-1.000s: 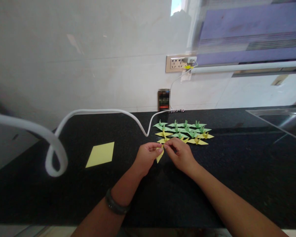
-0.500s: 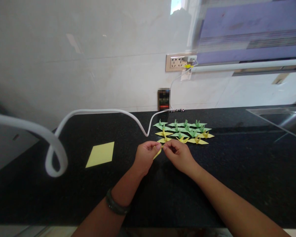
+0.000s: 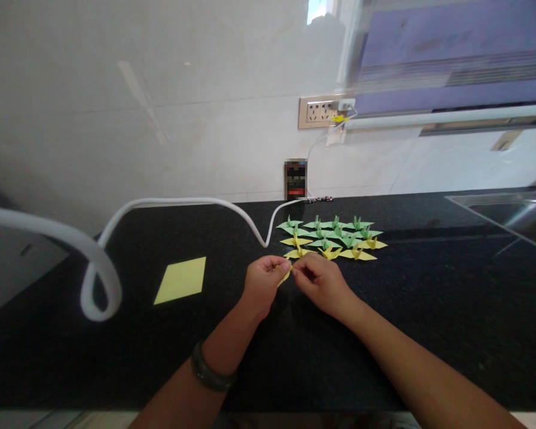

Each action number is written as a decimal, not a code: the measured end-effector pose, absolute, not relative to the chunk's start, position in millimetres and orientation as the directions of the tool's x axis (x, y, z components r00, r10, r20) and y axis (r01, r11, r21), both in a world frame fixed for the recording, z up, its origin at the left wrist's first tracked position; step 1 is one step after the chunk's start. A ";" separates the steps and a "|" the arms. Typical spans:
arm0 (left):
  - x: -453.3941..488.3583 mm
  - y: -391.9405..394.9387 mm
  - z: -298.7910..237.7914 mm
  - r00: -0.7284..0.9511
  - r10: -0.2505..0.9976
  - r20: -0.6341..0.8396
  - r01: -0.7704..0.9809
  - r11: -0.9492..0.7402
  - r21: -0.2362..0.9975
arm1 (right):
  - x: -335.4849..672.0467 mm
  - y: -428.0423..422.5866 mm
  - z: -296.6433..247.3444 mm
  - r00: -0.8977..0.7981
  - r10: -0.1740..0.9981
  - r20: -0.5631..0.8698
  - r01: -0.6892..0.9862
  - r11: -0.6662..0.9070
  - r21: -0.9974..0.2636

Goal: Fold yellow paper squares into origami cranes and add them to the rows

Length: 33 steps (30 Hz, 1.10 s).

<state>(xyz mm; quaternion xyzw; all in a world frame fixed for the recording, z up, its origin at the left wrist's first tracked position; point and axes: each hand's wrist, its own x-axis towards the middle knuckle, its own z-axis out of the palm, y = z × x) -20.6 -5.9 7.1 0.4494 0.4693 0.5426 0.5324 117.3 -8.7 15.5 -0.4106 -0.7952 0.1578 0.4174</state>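
Note:
Between my two hands is a small folded piece of yellow paper, mostly covered by fingers. My left hand pinches it between thumb and fingers from the left. On the other side, the thumb and index finger of my right hand are closed on its upper right end. Just beyond my hands stand folded paper cranes in rows: several green ones at the back and several yellow ones nearer me. A flat sheet of yellow paper lies on the counter to the left.
A thick white cable loops over the left side of the black countertop. Against the tiled wall leans a phone-like device with a blurred screen, below a wall socket. A sink edge is at the right.
My right fingers have shifted slightly left and down along the folded yellow paper, and less of it shows. The cranes and the flat sheet stay where they were.

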 end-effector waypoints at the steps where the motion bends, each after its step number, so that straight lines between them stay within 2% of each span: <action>1: -20.3 -6.2 7.1 -0.033 0.999 -0.008 -0.146 0.003 0.989 | 117.2 -8.6 15.1 -0.313 0.784 0.536 0.521 0.614 -0.594; 7: -22.1 -7.8 8.4 0.007 0.998 0.061 -0.090 -0.060 0.994 | 116.7 -8.9 16.9 -0.269 0.816 0.511 0.472 0.575 -0.668; 12: -23.7 -7.7 8.2 0.021 0.999 0.049 -0.126 -0.046 0.991 | 116.6 -6.7 16.7 -0.214 0.894 0.394 0.402 0.449 -0.798; 17: -22.7 -7.6 9.5 0.031 0.999 0.021 -0.168 -0.016 0.986 | 116.8 -2.5 11.5 -0.200 0.905 0.374 0.387 0.424 -0.819; 22: -21.6 -8.8 15.4 0.071 0.993 0.097 -0.226 -0.078 0.971 | 118.1 -0.2 9.9 -0.189 0.931 0.314 0.320 0.360 -0.876; 26: -21.2 -9.5 16.5 0.071 0.990 0.123 -0.215 -0.105 0.971 | 118.0 -1.3 11.7 -0.206 0.923 0.326 0.332 0.379 -0.863; 33: -19.0 -8.1 15.2 0.043 0.992 0.121 -0.180 -0.112 0.977 | 119.7 -4.5 15.7 -0.159 0.866 0.474 0.455 0.491 -0.743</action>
